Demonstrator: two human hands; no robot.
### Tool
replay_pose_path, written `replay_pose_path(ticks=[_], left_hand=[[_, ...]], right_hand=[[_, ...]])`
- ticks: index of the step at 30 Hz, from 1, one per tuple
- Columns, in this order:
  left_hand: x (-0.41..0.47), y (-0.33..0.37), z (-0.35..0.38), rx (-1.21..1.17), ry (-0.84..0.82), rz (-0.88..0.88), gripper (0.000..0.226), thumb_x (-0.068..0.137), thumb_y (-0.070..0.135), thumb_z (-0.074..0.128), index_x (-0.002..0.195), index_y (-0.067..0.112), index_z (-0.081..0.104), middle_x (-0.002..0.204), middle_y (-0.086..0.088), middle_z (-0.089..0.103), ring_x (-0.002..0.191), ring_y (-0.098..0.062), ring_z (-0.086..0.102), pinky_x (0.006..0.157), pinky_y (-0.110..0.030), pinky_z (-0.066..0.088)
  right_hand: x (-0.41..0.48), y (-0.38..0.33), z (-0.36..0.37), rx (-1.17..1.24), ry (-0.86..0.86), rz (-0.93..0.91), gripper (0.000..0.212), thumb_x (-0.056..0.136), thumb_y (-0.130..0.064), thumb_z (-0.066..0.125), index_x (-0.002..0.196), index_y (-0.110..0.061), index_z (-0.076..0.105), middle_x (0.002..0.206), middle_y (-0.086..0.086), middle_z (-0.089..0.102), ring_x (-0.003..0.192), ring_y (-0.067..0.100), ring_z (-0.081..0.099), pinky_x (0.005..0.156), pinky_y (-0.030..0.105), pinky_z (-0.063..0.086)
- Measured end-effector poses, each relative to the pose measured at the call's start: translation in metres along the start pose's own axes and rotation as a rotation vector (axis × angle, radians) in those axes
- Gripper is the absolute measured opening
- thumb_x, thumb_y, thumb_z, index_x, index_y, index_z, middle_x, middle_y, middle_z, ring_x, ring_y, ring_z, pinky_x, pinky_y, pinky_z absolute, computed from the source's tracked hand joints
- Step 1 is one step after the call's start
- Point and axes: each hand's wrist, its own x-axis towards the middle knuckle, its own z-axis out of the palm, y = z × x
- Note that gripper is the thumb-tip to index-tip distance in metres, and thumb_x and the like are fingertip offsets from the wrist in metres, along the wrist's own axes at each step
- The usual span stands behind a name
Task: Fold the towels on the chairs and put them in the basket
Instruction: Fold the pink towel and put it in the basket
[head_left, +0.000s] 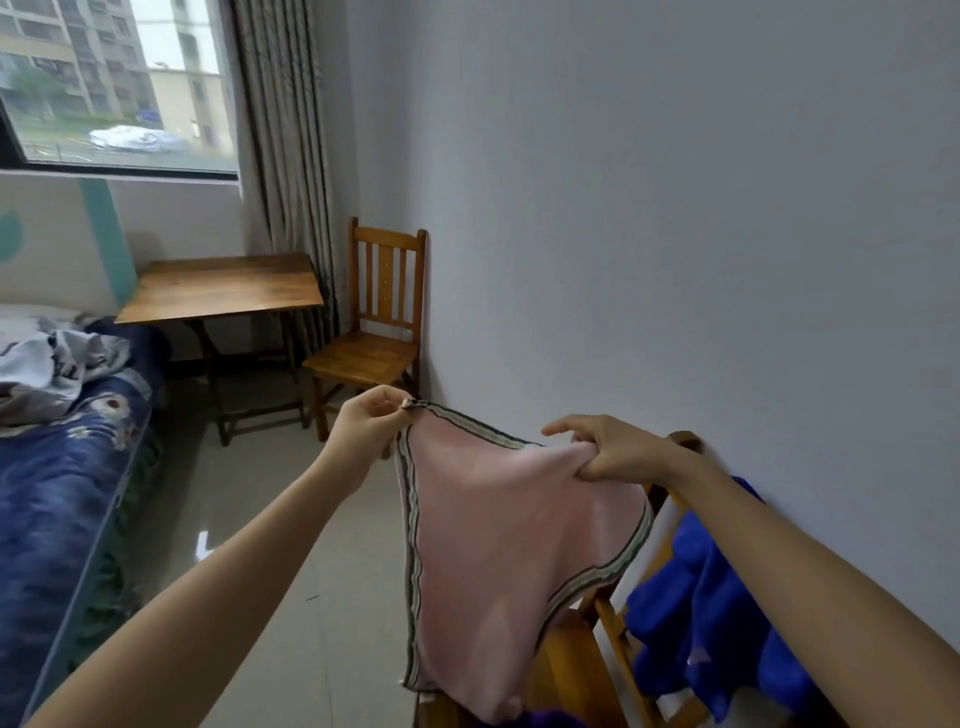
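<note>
- Pink towel (509, 545), striped grey-green border, hangs spread in the air between both hands. Its lower end sags down to the seat of the near wooden chair (571, 670) at lower right.
- Left hand (371, 421): thumb and fingertips pinch the towel's upper left corner, arm stretched forward.
- Right hand (613, 452): fingers curl round a bunched part of the towel's top edge, with the index finger sticking out straight toward the left hand.
- Blue towel (717, 597): draped over the near chair's backrest, close to the grey wall (675, 208), just beside the pink towel and under the right forearm.
- Purple fabric (545, 719): a sliver at the bottom edge, below the pink towel; cannot tell what it is.
- Far chair (382, 322): wooden, slatted back, upright in the corner against the wall.
- Worktop (223, 286): brown wood, left of the far chair, below the window (114, 83) and next to the curtain (280, 130).
- Bed (62, 467): along the left side, dark blue flowered cover, with a crumpled pale cloth (47, 374) on top.
</note>
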Motion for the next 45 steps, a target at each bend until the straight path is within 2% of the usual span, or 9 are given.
replay_pose_path(ticks=[2, 5, 7, 13, 22, 28, 32, 39, 45], left_hand=[[-0.003, 0.004, -0.004, 0.055, 0.006, 0.092, 0.008, 0.083, 0.009, 0.066, 0.079, 0.016, 0.063, 0.074, -0.012, 0.060, 0.068, -0.024, 0.052, 0.061, -0.030, 0.044], [-0.007, 0.010, -0.011, 0.080, 0.015, 0.177, 0.009, 0.083, 0.008, 0.064, 0.080, 0.016, 0.062, 0.062, 0.006, 0.064, 0.057, -0.004, 0.058, 0.054, -0.014, 0.047], [-0.008, 0.010, -0.013, 0.085, 0.026, 0.182, 0.005, 0.084, 0.009, 0.062, 0.082, 0.013, 0.061, 0.062, 0.006, 0.065, 0.056, -0.003, 0.060, 0.054, -0.014, 0.049], [-0.002, 0.014, -0.020, 0.104, 0.055, 0.169, 0.007, 0.085, 0.008, 0.061, 0.082, 0.014, 0.060, 0.074, -0.011, 0.060, 0.065, -0.016, 0.058, 0.064, -0.028, 0.050], [0.024, 0.018, -0.031, 0.082, 0.120, 0.157, 0.011, 0.085, 0.008, 0.061, 0.080, 0.018, 0.060, 0.063, 0.005, 0.066, 0.058, -0.004, 0.063, 0.054, -0.016, 0.051], [0.053, 0.028, -0.039, -0.024, 0.209, 0.102, 0.018, 0.085, 0.011, 0.063, 0.073, 0.023, 0.060, 0.059, 0.011, 0.066, 0.056, 0.000, 0.062, 0.052, -0.015, 0.050], [0.072, 0.047, -0.036, -0.106, 0.209, 0.130, 0.019, 0.085, 0.010, 0.063, 0.073, 0.023, 0.060, 0.059, 0.010, 0.067, 0.054, 0.000, 0.062, 0.051, -0.014, 0.049], [0.080, 0.078, -0.021, -0.119, 0.148, 0.177, 0.020, 0.085, 0.013, 0.064, 0.073, 0.028, 0.062, 0.065, 0.010, 0.068, 0.062, -0.003, 0.063, 0.059, -0.017, 0.052], [0.039, 0.073, -0.012, -0.104, 0.105, 0.134, 0.020, 0.085, 0.008, 0.063, 0.073, 0.024, 0.062, 0.062, 0.009, 0.068, 0.057, -0.002, 0.062, 0.053, -0.015, 0.049]], right_hand=[[-0.002, 0.010, 0.002, -0.057, -0.032, 0.021, 0.049, 0.078, -0.002, 0.059, 0.122, -0.023, 0.053, 0.092, -0.017, 0.049, 0.084, -0.002, 0.048, 0.069, 0.010, 0.036], [-0.004, 0.027, 0.004, -0.089, -0.078, 0.076, 0.010, 0.076, -0.006, 0.063, 0.076, -0.012, 0.055, 0.074, -0.004, 0.050, 0.069, 0.012, 0.048, 0.058, 0.018, 0.034], [-0.005, 0.035, 0.006, -0.097, -0.096, 0.122, 0.017, 0.076, -0.010, 0.064, 0.068, -0.013, 0.049, 0.067, -0.004, 0.048, 0.061, 0.009, 0.047, 0.054, 0.018, 0.034], [0.002, 0.050, 0.006, -0.164, -0.106, 0.182, 0.021, 0.078, -0.011, 0.064, 0.068, -0.012, 0.045, 0.066, -0.001, 0.042, 0.058, 0.011, 0.039, 0.053, 0.022, 0.030], [0.014, 0.062, -0.018, -0.136, -0.042, 0.237, 0.030, 0.076, -0.008, 0.069, 0.057, -0.016, 0.047, 0.058, -0.005, 0.044, 0.050, 0.004, 0.039, 0.042, 0.008, 0.030], [0.026, 0.068, -0.055, 0.517, 0.437, 0.230, 0.004, 0.080, -0.003, 0.068, 0.080, -0.003, 0.064, 0.077, 0.007, 0.062, 0.076, 0.017, 0.057, 0.070, 0.024, 0.047], [0.030, 0.054, -0.075, 0.935, 0.634, 0.134, 0.018, 0.087, 0.000, 0.058, 0.078, -0.015, 0.060, 0.082, 0.001, 0.063, 0.077, 0.013, 0.059, 0.070, 0.025, 0.047], [0.015, 0.036, -0.099, 1.085, 0.785, 0.041, 0.019, 0.090, -0.004, 0.055, 0.078, -0.018, 0.054, 0.082, 0.001, 0.061, 0.072, 0.013, 0.059, 0.072, 0.027, 0.050], [-0.030, 0.043, -0.091, 1.016, 0.683, 0.035, 0.017, 0.092, -0.007, 0.052, 0.081, -0.019, 0.053, 0.076, 0.002, 0.060, 0.068, 0.015, 0.059, 0.066, 0.028, 0.052]])
